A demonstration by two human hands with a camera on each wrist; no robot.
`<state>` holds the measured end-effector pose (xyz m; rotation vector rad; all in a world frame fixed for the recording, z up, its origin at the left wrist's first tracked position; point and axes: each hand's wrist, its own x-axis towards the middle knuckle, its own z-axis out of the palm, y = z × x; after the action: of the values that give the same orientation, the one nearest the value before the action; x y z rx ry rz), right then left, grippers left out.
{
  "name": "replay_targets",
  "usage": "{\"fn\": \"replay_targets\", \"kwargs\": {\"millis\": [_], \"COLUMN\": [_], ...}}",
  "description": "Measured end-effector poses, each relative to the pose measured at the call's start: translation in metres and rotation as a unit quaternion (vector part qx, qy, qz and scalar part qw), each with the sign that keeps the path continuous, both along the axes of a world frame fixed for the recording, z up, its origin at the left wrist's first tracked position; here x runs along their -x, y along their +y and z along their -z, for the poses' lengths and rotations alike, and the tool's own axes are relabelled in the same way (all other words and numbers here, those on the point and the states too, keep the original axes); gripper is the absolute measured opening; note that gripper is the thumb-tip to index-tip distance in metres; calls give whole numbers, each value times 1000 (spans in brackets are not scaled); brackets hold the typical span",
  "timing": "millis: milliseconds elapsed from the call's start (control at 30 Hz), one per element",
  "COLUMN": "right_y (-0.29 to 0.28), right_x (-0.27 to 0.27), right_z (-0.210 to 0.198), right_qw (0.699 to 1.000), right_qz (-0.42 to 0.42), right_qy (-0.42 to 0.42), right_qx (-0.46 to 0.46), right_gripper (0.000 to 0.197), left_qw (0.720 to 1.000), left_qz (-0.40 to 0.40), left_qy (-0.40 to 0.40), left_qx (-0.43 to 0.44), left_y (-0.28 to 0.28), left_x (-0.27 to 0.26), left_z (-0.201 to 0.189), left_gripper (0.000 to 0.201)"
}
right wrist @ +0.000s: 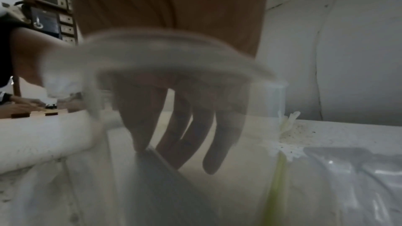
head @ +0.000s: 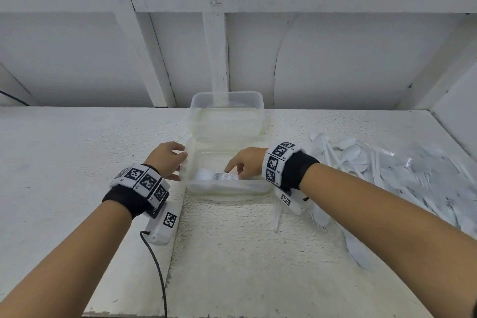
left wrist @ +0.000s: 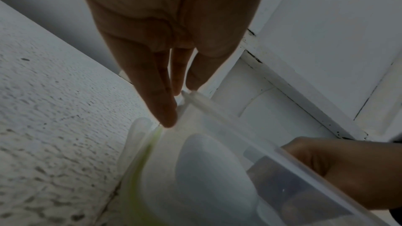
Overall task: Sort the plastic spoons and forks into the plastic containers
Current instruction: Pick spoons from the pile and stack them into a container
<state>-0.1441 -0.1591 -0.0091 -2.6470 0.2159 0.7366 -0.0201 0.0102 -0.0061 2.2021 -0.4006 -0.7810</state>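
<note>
Two clear plastic containers stand one behind the other on the white bench: the near container and the far container, which looks empty. A stack of white plastic spoons lies in the near one, bowls to the left. My right hand reaches inside, relaxed fingers touching the stack's handles. My left hand is outside the left wall, straight fingertips at the rim.
A big pile of white plastic cutlery, partly in a clear bag, covers the bench at the right. Loose pieces lie under my right wrist. A white panelled wall rises just behind the far container. A black cable hangs from my left wrist.
</note>
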Motion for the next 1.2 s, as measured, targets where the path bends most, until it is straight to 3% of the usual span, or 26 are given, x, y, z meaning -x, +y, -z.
{"fn": "replay_targets", "kwargs": {"millis": [200,667,767,833,1000,1200], "right_y": [6,9,5,1,-27,-86], "right_x": [-2,-2,1,6,54,155], "right_z": [3,5,0,-11,-55,-73], "right_qw": [1000,999,998,997,978,958], "right_qz": [1,13,12,19,76,174], "right_qy": [-18,-45,-54,-77,-192,-228], "right_qx": [-12,-17,-3,-1,-38,8], "right_gripper": [36,44,42,39,35,31], "left_qw": [1000,999,995,983,946,913], "left_qz": [0,8,16,29,76,250], "left_qy": [-5,-24,-73,-158,-314,-301], "left_qx": [1,-25,-62,-94,22,120], "left_y": [0,0,1,-2,-31,-101], "left_x": [0,-1,1,3,43,132], "left_z": [1,1,-5,-12,-49,-66], "left_gripper": [33,33,35,36,30,24]}}
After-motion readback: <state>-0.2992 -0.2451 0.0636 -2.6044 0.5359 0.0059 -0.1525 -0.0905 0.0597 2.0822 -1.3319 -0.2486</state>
